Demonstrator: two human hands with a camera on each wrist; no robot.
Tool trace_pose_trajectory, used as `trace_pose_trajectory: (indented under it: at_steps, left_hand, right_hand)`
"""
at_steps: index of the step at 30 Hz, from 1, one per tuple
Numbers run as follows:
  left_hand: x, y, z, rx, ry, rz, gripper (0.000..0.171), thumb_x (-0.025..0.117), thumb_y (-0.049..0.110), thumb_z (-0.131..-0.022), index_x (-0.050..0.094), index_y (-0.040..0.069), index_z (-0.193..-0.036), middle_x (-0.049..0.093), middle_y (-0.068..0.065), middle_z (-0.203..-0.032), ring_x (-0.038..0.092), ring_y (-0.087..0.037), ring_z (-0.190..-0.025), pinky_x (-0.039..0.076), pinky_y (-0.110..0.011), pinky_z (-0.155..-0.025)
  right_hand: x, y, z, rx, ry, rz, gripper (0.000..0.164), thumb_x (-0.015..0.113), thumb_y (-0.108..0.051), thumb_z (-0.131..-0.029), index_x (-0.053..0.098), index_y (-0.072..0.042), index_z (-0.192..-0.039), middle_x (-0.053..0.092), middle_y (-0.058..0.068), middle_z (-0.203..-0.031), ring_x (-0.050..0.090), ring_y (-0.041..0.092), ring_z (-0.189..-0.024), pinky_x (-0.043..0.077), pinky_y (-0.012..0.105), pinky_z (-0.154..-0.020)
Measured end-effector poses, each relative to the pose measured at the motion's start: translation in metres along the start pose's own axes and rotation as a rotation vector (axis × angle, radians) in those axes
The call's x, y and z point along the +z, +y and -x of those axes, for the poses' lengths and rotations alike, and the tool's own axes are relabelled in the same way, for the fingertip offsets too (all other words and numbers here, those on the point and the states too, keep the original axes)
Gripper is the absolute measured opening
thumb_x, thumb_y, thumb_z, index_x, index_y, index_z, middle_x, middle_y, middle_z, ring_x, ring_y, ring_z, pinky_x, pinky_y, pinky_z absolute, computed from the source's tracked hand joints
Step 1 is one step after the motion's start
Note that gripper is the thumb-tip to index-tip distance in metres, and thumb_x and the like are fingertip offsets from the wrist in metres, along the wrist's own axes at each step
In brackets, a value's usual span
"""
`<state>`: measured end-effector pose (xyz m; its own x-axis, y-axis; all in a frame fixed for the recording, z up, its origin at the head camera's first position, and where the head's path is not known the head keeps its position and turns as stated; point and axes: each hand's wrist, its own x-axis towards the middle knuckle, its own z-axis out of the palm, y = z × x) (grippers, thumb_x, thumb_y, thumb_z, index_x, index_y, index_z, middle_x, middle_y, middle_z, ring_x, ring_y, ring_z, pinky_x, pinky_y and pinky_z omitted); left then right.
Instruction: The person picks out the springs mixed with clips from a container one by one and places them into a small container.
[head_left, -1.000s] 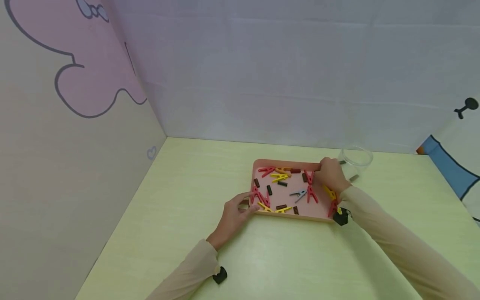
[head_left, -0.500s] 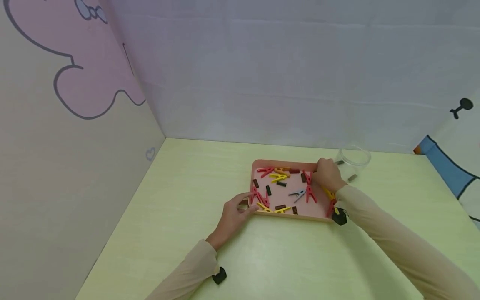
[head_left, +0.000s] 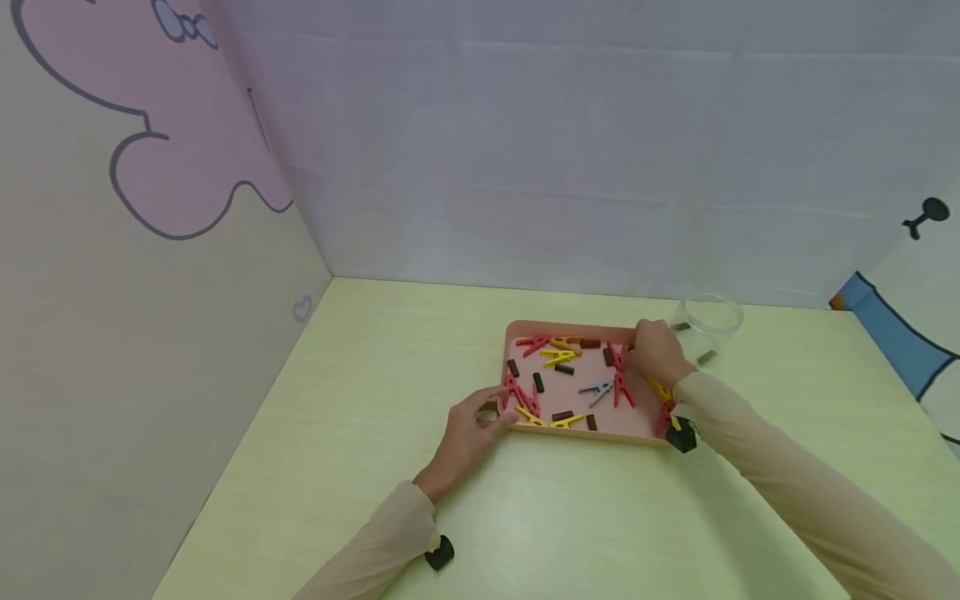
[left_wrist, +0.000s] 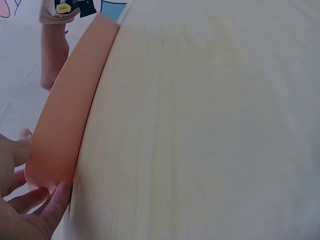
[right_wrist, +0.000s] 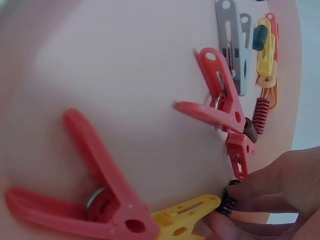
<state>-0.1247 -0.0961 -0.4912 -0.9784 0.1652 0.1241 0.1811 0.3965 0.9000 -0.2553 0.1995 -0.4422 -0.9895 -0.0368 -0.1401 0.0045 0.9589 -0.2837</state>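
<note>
A shallow pink tray [head_left: 577, 325] holds clothespins and small coil springs, scattered about. My left hand [head_left: 467, 433] grips its near left corner, and in the left wrist view the fingers [left_wrist: 59, 202] curl round the tray's outer wall [left_wrist: 75, 107]. Inside the far right part of the tray is my right hand [head_left: 657, 350]. The right wrist view shows its fingers [right_wrist: 265, 187] pinching a black spring [right_wrist: 229, 199], partly hidden by them. Beside it lie a yellow clothespin [right_wrist: 187, 215] and a red clothespin [right_wrist: 107, 187].
Behind the right hand stands a clear round container [head_left: 714, 321] with dark springs [head_left: 707, 357] seen through its wall. A gray clothespin [head_left: 597, 390] lies mid-tray. The pale table [head_left: 360, 375] meets a wall at the back and another on the left.
</note>
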Motion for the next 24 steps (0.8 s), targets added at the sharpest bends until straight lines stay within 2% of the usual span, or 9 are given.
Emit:
trace_pose_trajectory:
  at_steps: [7, 17, 24]
  left_hand:
    - [0.0013, 0.0002, -0.0002, 0.016, -0.001, -0.001, 0.049, 0.069, 0.028, -0.086, 0.057, 0.007, -0.129, 0.057, -0.007, -0.128, 0.06, -0.019, -0.104, 0.052, -0.022, -0.075]
    - [-0.0001, -0.0001, 0.0003, -0.007, -0.004, -0.015, 0.051, 0.068, 0.031, -0.086, 0.056, 0.009, -0.131, 0.055, -0.004, -0.129, 0.059, -0.017, -0.105, 0.051, -0.02, -0.076]
    - [0.0003, 0.0006, 0.0004, -0.013, -0.005, -0.019, 0.051, 0.069, 0.029, -0.086, 0.056, 0.009, -0.13, 0.055, -0.004, -0.13, 0.059, -0.017, -0.105, 0.051, -0.021, -0.076]
  right_hand:
    - [-0.0008, 0.0024, 0.0023, -0.042, 0.022, -0.012, 0.015, 0.057, 0.004, -0.081, 0.059, 0.014, -0.092, 0.058, 0.02, -0.078, 0.053, 0.028, -0.063, 0.043, 0.032, -0.053]
    - [-0.0068, 0.0027, 0.0071, -0.031, -0.073, -0.117, 0.012, 0.053, 0.006, -0.082, 0.06, 0.011, -0.09, 0.054, 0.017, -0.074, 0.05, 0.024, -0.06, 0.038, 0.027, -0.049]
    - [-0.0055, 0.0034, 0.0103, -0.049, -0.05, -0.104, 0.013, 0.053, 0.005, -0.084, 0.061, 0.012, -0.092, 0.056, 0.02, -0.08, 0.052, 0.027, -0.065, 0.041, 0.029, -0.054]
